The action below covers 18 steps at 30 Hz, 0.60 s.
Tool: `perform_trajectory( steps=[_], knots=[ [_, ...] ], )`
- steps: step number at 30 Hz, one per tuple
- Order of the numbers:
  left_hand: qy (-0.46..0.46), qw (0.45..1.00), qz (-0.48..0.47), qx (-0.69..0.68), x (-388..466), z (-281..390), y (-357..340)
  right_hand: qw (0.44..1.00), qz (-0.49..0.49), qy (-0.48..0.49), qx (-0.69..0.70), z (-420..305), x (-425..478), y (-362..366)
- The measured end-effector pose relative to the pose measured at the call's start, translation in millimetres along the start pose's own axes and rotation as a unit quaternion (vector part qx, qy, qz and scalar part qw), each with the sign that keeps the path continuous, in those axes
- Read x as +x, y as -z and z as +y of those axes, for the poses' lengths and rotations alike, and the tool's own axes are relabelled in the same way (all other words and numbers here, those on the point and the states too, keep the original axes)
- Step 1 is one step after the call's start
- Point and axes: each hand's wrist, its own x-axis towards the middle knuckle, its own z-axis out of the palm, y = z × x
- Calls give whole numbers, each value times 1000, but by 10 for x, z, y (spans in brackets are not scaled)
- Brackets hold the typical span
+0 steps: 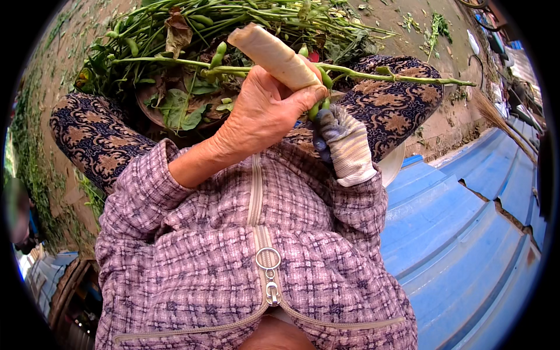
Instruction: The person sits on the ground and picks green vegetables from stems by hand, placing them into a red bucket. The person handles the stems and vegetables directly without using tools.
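My bare left hand (267,107) is closed around a green bean stalk (420,79), which runs crosswise behind the fingers. A cream-coloured tube-like piece (275,57) juts up from this hand; I cannot tell whether it is held or wrapped on a finger. My right hand (345,135), in a striped knit glove with dark fingertips, pinches a green pod (313,111) just below the left thumb. More plump pods (218,55) hang on the stalk.
Beyond my knees lies a heap of bean stalks (210,22) with leaves and pods. A round basin (151,107) holding leaves sits between my legs. Blue corrugated sheets (442,210) lie at the right, with a straw broom (494,111) nearby. Plant scraps litter the ground.
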Motion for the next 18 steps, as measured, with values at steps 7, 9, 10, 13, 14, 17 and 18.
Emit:
perform_trajectory(
  steps=[7,9,10,13,14,17,18],
  knots=[
    [-6,1000,-29,3,17,-17,59,990,-58,-63,109,72,22,66],
    [-4,1000,-20,19,4,-45,59,997,9,-71,7,-64,32,-85],
    [9,999,-15,39,-4,-28,54,973,47,28,-223,87,102,-40],
    [-13,999,-11,49,-4,-51,37,995,27,-11,-98,110,113,-44],
    [-29,999,-11,43,13,-95,49,1000,1,-31,-5,46,50,-60],
    [-13,1000,-16,15,8,-72,79,994,-57,-50,77,108,18,25],
    [2,1000,-18,8,6,-47,80,988,-82,-57,116,169,42,47]
  ],
)
